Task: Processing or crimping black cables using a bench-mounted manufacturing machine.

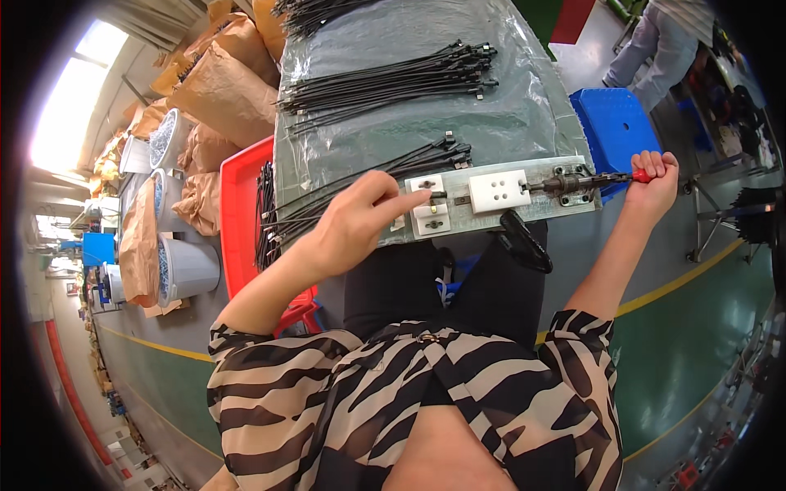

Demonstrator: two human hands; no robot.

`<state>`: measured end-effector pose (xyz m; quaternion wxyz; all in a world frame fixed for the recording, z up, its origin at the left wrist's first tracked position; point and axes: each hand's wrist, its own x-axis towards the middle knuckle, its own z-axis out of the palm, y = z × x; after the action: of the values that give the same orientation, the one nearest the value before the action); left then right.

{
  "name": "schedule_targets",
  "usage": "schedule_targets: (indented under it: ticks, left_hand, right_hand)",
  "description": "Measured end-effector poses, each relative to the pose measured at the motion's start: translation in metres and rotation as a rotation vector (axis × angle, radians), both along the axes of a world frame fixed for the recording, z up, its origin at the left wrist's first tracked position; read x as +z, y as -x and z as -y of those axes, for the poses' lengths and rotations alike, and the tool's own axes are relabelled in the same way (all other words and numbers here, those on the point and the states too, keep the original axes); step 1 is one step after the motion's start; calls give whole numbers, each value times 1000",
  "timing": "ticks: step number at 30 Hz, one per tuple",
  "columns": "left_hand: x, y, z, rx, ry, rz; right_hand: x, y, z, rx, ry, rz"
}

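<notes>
My left hand (352, 221) is at the left end of a clamping jig (536, 173) along the table's near edge. Its fingers are curled, and one digit stretches to a small black part (440, 195) on a white slotted block (427, 214). Whatever lies inside the curl is hidden. At the other end, my right hand (653, 192) is closed around the red handle (642, 175) of a toggle clamp (573, 182). A second white block (499, 191) with holes sits between them. Thin black cables (360, 184) with connector ends lie beyond and beneath my left hand.
More black cable bundles (393, 86) lie on the plastic-covered table (524, 106). A red bin (237, 196) stands left, beside paper sacks (225, 90) and white buckets (188, 266). A blue stool (614, 123) is at the right, with a person's legs (659, 53) beyond. A black handle-like object (524, 244) hangs under the jig.
</notes>
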<state>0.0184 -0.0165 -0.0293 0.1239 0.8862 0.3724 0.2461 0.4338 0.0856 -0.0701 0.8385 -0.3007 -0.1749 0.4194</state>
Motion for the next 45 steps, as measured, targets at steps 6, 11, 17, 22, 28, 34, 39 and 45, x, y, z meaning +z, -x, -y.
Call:
schedule_targets:
  ticks: [6,11,17,22,28,34,39,45]
  left_hand:
    - [-22,-2,-2,-2,7,5]
    - [-33,-2,-7,-18,32,3]
    - [-26,-5,-13,-34,7,-104]
    - [-24,-6,-13,-34,-15,-181]
    - [-35,3,-14,-38,43,-100]
    - [-34,8,-12,-38,10,-85]
    - [-28,12,-5,-20,41,-83]
    - [-2,16,-13,-60,-9,-78]
  right_hand:
    - [-5,10,1,-50,33,54]
    - [1,21,1,-101,19,192]
    - [20,53,7,-172,-23,524]
    - [18,62,7,-184,-37,600]
    - [17,76,12,-209,-2,684]
    - [10,113,29,-277,41,1121]
    - [-13,126,39,-204,-231,1770]
    - [33,98,22,-223,29,866]
